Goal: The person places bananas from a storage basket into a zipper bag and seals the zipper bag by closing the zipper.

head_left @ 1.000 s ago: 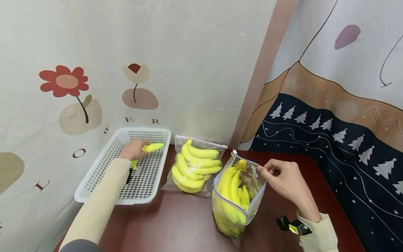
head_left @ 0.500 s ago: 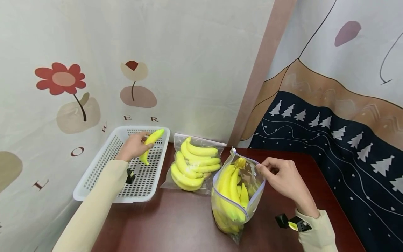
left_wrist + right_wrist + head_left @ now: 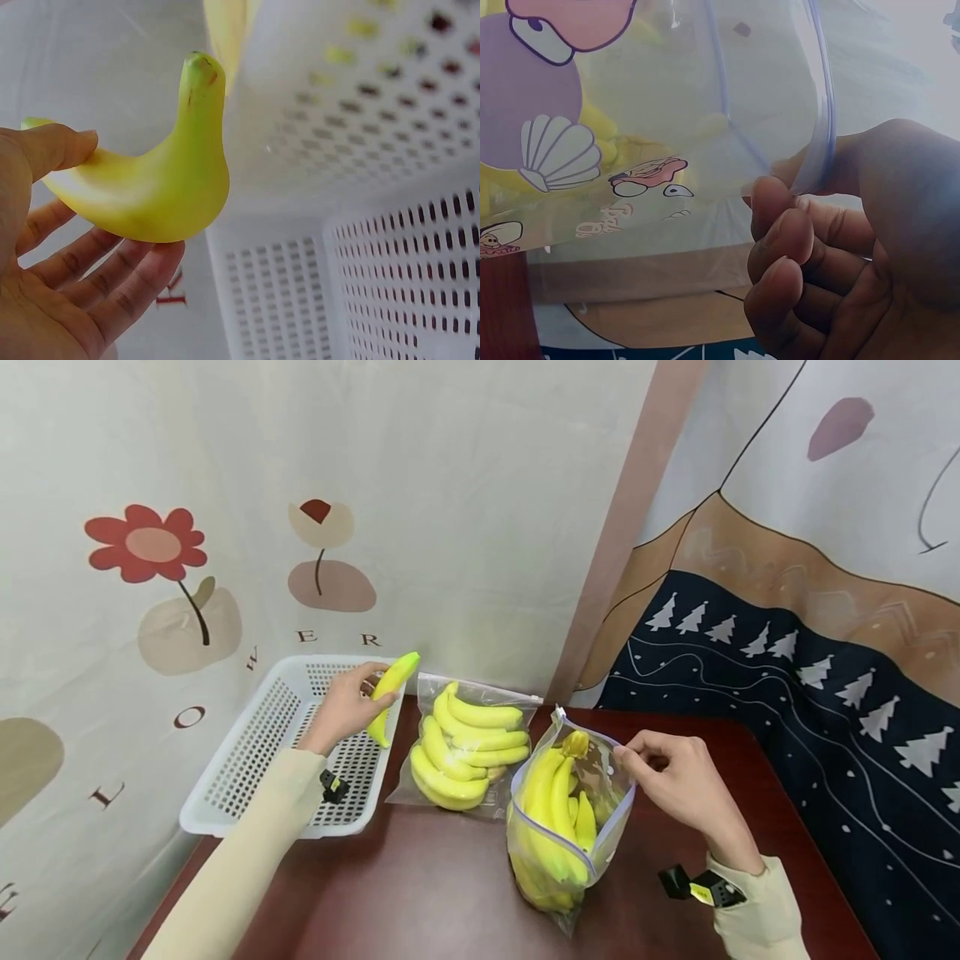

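Observation:
My left hand (image 3: 348,706) grips a single yellow banana (image 3: 395,677) with a greenish tip, above the right rim of the white basket. In the left wrist view the thumb lies over the banana (image 3: 161,187) and the fingers curl beneath it. My right hand (image 3: 678,777) pinches the purple-edged rim of a clear zip bag (image 3: 611,852), holding its mouth open. Inside stand several bananas (image 3: 551,810), one stem near the opening. From the right wrist, printed cartoon shapes show on the bag (image 3: 682,90), its edge between thumb and forefinger.
The perforated white basket (image 3: 217,777) stands at the left against the curtain. A flat zip bag (image 3: 408,789) with several bananas lies between basket and open bag. All rest on a dark red table (image 3: 420,893). Patterned curtains (image 3: 465,527) hang close behind and to the right.
My left hand has lifted the banana out of the basket, tilted it more upright and carried it right to the basket's rim. The right hand still holds the bag's edge.

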The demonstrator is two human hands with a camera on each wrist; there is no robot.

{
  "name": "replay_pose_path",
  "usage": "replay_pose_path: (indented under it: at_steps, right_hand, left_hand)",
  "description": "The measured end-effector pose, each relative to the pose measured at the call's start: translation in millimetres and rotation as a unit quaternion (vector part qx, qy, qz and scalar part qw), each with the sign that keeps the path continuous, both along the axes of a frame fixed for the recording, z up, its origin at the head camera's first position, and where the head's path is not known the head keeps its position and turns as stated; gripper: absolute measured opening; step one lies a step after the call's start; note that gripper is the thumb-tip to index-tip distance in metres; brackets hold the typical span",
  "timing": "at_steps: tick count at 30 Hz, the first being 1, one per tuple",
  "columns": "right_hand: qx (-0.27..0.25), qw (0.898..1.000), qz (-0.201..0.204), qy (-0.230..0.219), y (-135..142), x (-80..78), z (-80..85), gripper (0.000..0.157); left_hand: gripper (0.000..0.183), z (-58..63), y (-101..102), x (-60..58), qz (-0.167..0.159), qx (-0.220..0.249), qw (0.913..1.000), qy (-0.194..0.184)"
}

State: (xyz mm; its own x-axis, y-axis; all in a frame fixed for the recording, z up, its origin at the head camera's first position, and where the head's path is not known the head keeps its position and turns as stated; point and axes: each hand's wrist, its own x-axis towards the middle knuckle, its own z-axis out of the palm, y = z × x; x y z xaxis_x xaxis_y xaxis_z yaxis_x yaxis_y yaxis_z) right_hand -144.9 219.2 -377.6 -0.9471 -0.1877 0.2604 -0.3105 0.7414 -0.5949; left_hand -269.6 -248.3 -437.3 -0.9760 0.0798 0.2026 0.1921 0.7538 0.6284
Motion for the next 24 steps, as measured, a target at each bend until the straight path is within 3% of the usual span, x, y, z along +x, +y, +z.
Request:
replay_pose_path:
  at_steps: [12,24]
  right_hand:
    - [0.002,1.000,0.002,0.001,-0.4,0.3,4.5,0.019]
    - [-0.003,1.000,0.006,-0.008,-1.9,0.8,3.7,0.020]
  left_hand:
    - [0.047,16.6,30.3,18.5,-0.011,0.044,0.9986,0.029]
    - [0.042,35.7,73.2,41.0,-0.072,0.096,0.9916,0.049]
